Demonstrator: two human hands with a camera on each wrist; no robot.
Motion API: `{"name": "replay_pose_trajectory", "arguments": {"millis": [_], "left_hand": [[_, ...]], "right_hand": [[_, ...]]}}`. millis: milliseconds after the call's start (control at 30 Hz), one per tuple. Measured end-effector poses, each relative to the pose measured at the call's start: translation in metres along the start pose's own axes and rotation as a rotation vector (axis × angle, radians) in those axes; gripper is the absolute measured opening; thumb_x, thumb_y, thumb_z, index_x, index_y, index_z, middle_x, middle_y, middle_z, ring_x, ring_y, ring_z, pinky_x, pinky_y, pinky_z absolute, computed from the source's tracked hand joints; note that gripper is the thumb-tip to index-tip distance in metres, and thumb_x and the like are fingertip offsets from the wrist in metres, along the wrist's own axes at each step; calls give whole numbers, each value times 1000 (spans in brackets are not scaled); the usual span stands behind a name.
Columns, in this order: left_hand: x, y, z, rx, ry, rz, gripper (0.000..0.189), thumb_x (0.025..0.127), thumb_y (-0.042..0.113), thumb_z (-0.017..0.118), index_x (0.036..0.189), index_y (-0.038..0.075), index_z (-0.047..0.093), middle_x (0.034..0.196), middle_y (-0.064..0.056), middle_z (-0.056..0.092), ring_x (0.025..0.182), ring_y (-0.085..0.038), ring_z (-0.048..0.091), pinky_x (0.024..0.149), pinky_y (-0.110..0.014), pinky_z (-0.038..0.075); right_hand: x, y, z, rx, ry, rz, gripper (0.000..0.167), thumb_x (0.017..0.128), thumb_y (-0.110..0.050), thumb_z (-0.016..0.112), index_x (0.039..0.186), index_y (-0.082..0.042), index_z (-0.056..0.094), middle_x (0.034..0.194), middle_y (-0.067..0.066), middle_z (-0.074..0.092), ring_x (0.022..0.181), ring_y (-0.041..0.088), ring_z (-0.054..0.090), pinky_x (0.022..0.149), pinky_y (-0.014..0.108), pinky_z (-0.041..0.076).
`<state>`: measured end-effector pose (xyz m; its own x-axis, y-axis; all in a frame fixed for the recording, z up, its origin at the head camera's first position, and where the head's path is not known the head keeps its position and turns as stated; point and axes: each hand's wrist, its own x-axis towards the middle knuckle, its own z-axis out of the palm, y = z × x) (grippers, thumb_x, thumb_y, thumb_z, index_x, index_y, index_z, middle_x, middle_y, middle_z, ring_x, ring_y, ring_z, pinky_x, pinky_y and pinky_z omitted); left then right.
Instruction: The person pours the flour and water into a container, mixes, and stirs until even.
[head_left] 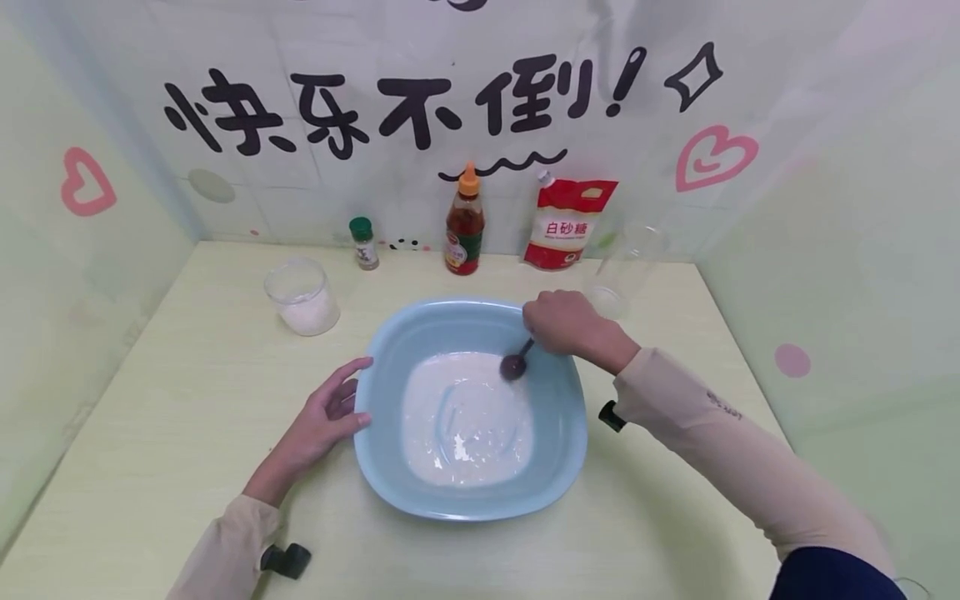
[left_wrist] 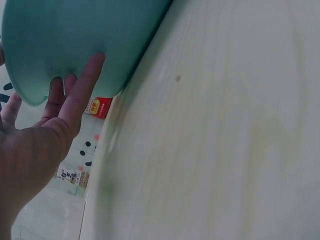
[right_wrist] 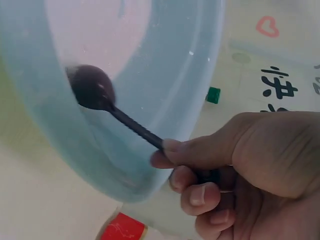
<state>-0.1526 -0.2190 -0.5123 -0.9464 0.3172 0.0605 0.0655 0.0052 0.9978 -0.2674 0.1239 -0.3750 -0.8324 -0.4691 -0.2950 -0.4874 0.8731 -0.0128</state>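
A light blue plastic basin (head_left: 468, 510) stands mid-table with a white, wet, batter-like mixture (head_left: 480, 417) in its bottom. My right hand (head_left: 566, 323) reaches over the far right rim and pinches the handle of a dark spoon (right_wrist: 90, 87) between thumb and fingers. The spoon's bowl is at the edge of the mixture. At the basin's left side is my left hand (head_left: 322, 421), its thumb and index fingertip at the rim. In the left wrist view, the left fingers (left_wrist: 82, 87) lie fairly straight against the basin's outer wall.
A glass beaker of white powder (head_left: 307, 308) stands behind left. Along the back wall are a green-capped shaker (head_left: 364, 243), a sauce bottle (head_left: 465, 229) and a red white-sugar pouch (head_left: 564, 227). A clear glass vessel (head_left: 618, 275) stands behind the right hand.
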Motion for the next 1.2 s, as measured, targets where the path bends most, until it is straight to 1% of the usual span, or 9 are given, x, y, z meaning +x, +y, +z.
{"name": "replay_pose_trajectory", "arguments": {"millis": [67, 167, 300, 433, 600, 733, 900, 1033, 1200], "left_hand": [[0, 0, 0, 3, 3, -4, 71, 91, -3, 64, 153, 12, 34, 126, 2, 58, 113, -3, 64, 89, -25, 56], [0, 0, 0, 6, 7, -13, 71, 90, -3, 64, 153, 12, 34, 126, 2, 58, 112, -3, 64, 89, -25, 56], [0, 0, 0, 11, 10, -17, 71, 90, -2, 65, 153, 12, 34, 129, -7, 56, 113, -3, 64, 89, -24, 56], [0, 1, 2, 8, 15, -7, 70, 90, -3, 64, 152, 13, 36, 132, -20, 54, 113, -3, 64, 89, -24, 56], [0, 2, 3, 7, 13, -8, 70, 90, -4, 64, 152, 12, 36, 132, -28, 52, 113, -3, 63, 89, -24, 55], [0, 3, 2, 8, 14, -15, 70, 90, -3, 64, 152, 12, 36, 132, -26, 52, 112, -3, 63, 89, -24, 56], [-1, 3, 2, -5, 8, -3, 70, 90, -5, 63, 152, 12, 35, 127, -11, 57, 113, -5, 64, 88, -25, 56], [-2, 4, 1, -18, 5, -5, 70, 91, -5, 63, 153, 13, 36, 127, -8, 57, 113, -7, 64, 89, -25, 56], [-2, 5, 1, -25, -4, -2, 70, 91, -4, 62, 153, 14, 35, 127, -8, 56, 114, -7, 64, 89, -25, 56]], "right_hand": [[7, -6, 0, 4, 44, -23, 17, 90, -17, 71, 104, -7, 71, 81, 7, 65, 70, 22, 58, 67, 31, 52], [17, -17, 3, 35, 63, -71, 16, 91, -16, 70, 105, -8, 72, 84, 7, 68, 72, 21, 59, 67, 30, 50], [26, -34, 9, 81, 54, -164, 17, 92, -17, 71, 107, -11, 75, 91, 6, 72, 76, 20, 59, 67, 28, 49], [26, -50, 17, 98, 7, -258, 17, 93, -17, 70, 108, -15, 77, 97, 2, 74, 79, 17, 59, 70, 25, 49], [14, -61, 22, 109, -108, -320, 15, 94, -18, 70, 105, -21, 79, 92, -5, 73, 79, 12, 60, 73, 23, 49], [1, -58, 21, 140, -195, -299, 11, 92, -15, 71, 98, -20, 80, 84, -7, 70, 78, 13, 58, 73, 25, 49], [-10, -37, 15, 124, -253, -259, 9, 92, -12, 70, 89, -17, 77, 77, -4, 66, 72, 14, 57, 69, 25, 49], [-9, -17, 6, 82, -222, -169, 8, 92, -11, 68, 87, -16, 72, 77, -1, 64, 72, 17, 57, 68, 26, 49], [4, -3, 2, 76, -89, -68, 8, 93, -13, 66, 90, -12, 73, 76, 4, 63, 71, 21, 56, 66, 28, 49]]}}
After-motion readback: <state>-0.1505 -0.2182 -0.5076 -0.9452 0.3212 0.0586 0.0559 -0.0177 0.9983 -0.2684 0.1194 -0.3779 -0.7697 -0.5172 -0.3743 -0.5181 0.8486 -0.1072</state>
